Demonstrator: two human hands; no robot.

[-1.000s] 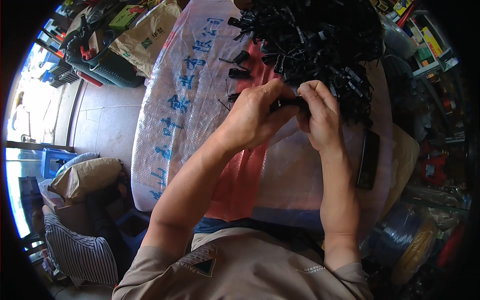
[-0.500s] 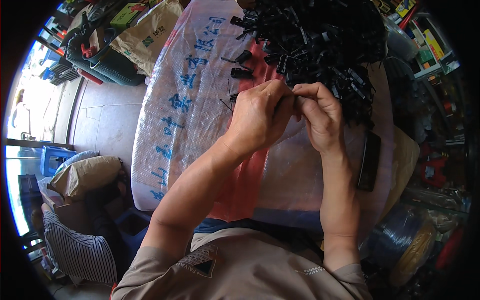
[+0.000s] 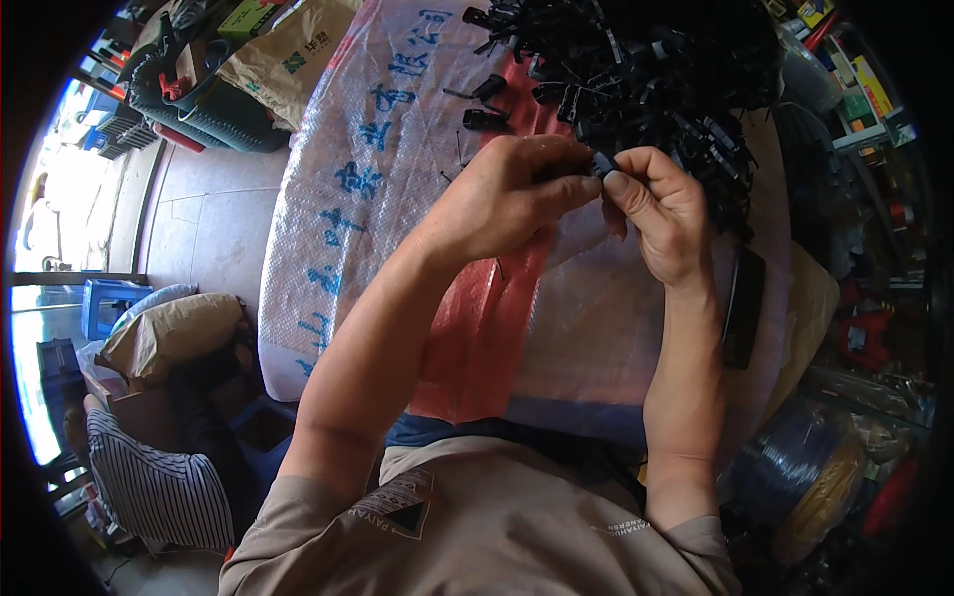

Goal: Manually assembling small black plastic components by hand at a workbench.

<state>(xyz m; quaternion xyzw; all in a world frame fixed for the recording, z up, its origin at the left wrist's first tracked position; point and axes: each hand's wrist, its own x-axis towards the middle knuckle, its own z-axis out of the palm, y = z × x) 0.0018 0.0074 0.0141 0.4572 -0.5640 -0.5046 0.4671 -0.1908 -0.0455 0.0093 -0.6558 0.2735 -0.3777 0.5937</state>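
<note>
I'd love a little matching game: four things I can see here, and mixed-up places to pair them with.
Things
1. small dark piece
2. heap of black parts
3. dark flat slab
4. stuffed brown sack

Places
A. beside the right forearm
B. off to the left of the white woven sheet
C. between the left hand and right hand
D. at the sheet's far end, beyond both hands

Pairs: 1-C, 2-D, 3-A, 4-B

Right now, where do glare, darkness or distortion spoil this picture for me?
Head view: the far-left opening is blown out white; the black pile is so dark that pieces merge; fisheye corners fall to black; the small dark piece between left hand and right hand lacks clear detail.
</note>
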